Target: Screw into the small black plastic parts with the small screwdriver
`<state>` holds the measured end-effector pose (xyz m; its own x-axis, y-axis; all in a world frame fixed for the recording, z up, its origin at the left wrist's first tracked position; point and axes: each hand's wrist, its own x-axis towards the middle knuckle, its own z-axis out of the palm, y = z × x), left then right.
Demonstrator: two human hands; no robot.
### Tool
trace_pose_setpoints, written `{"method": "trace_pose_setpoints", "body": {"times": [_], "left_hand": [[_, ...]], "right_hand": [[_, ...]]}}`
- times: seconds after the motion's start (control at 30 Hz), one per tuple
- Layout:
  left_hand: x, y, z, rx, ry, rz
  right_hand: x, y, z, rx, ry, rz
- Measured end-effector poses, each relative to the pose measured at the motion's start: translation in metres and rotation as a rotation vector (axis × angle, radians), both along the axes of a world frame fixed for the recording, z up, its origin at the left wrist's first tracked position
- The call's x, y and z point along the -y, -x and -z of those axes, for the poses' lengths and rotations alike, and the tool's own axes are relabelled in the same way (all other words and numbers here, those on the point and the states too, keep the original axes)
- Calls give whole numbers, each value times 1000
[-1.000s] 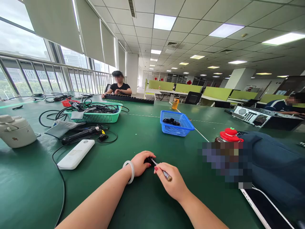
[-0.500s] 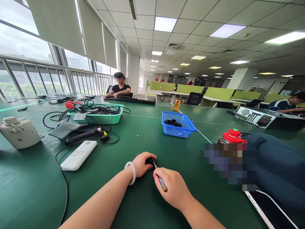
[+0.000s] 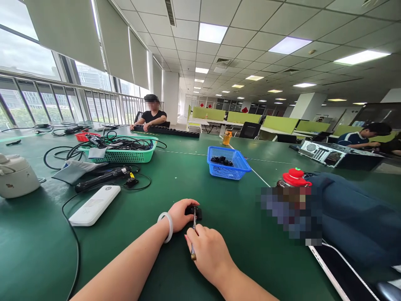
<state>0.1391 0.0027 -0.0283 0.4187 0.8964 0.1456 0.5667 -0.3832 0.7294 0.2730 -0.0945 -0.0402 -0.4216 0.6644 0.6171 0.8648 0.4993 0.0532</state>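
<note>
My left hand (image 3: 181, 215), with a white bangle at the wrist, is closed on a small black part (image 3: 198, 213) on the green table. Its fingers cover much of the part, so its kind is unclear. Pinched in my right hand (image 3: 208, 248) is a slim screwdriver-like metal tool (image 3: 193, 253) with a brownish rear end. The tool points away from me, and its front end is at the black part; I cannot make out the exact contact. Beyond both hands, a blue plastic basket (image 3: 230, 172) contains several small black pieces (image 3: 222, 161).
To the left lie a white power bank (image 3: 95, 205), black cables, a green basket (image 3: 147, 156) of cables and a beige jug (image 3: 19, 177). A red-lidded jar (image 3: 294, 177), dark blue fabric (image 3: 347, 209) and a tablet-like device (image 3: 341, 271) are on the right. Two people sit farther off.
My right hand has shifted left in the picture, and the tool has swung from slanted to nearly upright in view. The whole scene sits slightly farther left. My left hand keeps its grip.
</note>
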Motion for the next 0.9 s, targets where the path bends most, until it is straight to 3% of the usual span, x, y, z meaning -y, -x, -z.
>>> {"method": "trace_pose_setpoints", "body": {"times": [0.2, 0.33, 0.47, 0.63, 0.9], "left_hand": [[-1, 0, 0, -3, 32, -13], [-1, 1, 2, -2, 29, -2], [-1, 2, 1, 0, 37, 7], [-1, 2, 0, -7, 37, 9], [-2, 1, 1, -25, 35, 5]], "right_hand": [[3, -6, -16, -99, 4, -4], [2, -27, -32, -419, 226, -172], [-4, -46, -37, -643, 346, -187], [-6, -46, -34, -491, 371, -207], [1, -35, -34, -168, 121, -208]]}}
